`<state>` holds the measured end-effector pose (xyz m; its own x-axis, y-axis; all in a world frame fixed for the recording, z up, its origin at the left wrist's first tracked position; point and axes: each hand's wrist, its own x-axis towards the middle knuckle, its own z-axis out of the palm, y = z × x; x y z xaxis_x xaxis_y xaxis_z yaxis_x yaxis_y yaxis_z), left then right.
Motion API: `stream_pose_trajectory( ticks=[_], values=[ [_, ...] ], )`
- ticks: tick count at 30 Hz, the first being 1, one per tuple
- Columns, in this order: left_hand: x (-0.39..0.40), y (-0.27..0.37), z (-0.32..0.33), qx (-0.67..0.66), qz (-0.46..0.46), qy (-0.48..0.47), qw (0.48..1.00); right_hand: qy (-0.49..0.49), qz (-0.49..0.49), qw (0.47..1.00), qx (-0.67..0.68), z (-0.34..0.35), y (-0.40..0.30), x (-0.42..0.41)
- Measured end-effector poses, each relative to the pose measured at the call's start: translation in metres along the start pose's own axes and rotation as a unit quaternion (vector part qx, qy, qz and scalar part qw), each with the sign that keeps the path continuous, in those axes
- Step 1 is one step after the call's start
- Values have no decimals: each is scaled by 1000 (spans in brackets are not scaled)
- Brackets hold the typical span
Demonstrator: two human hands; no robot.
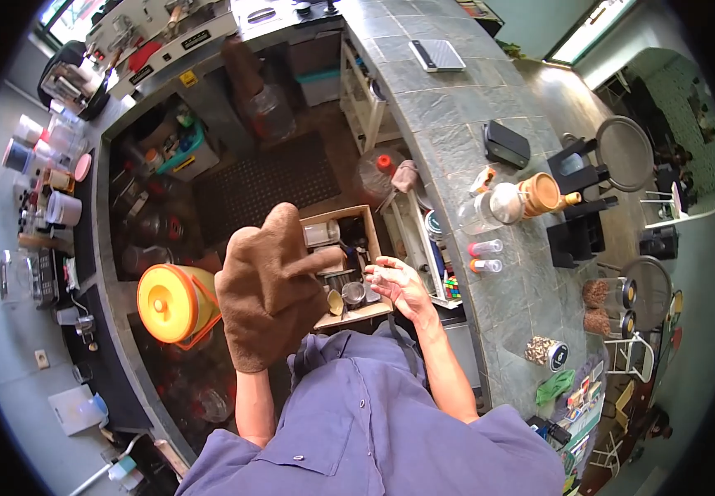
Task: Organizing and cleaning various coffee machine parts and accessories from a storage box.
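A brown cloth (270, 297) covers my left hand and hangs over it past the wrist, so its fingers are hidden. My right hand (400, 286) is raised to the right of the cloth with its fingers apart and nothing in them. Below and between the hands stands an open cardboard box (374, 232) holding a white container (321, 234), a clear glass (353, 292) and other small items. Left of the cloth is a yellow drinks cooler with an orange rim (165, 304).
A stone-tiled counter (419, 111) runs along the right, bearing a scale (436, 56), glass jars and a black case (506, 144). A white shelf rack (416, 248) stands beneath it. A black perforated mat (270, 180) lies on the floor. Cups and jars line the left counter.
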<state>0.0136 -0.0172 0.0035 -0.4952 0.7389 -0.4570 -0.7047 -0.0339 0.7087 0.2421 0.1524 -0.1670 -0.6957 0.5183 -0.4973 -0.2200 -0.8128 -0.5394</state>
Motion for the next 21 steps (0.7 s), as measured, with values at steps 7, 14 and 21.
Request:
stream_pose_trajectory(
  ticks=[7, 14, 21],
  values=[
    [-5, -1, -9, -14, 18, -30, 999, 46, -64, 989, -125, 2, -24, -49],
    [14, -42, 51, 425, 135, -144, 883, 307, -112, 879, -347, -132, -60, -140],
    [42, -54, 104, 532, 190, -222, 795, 626, -260, 585, -444, -254, -71, -170]
  ],
)
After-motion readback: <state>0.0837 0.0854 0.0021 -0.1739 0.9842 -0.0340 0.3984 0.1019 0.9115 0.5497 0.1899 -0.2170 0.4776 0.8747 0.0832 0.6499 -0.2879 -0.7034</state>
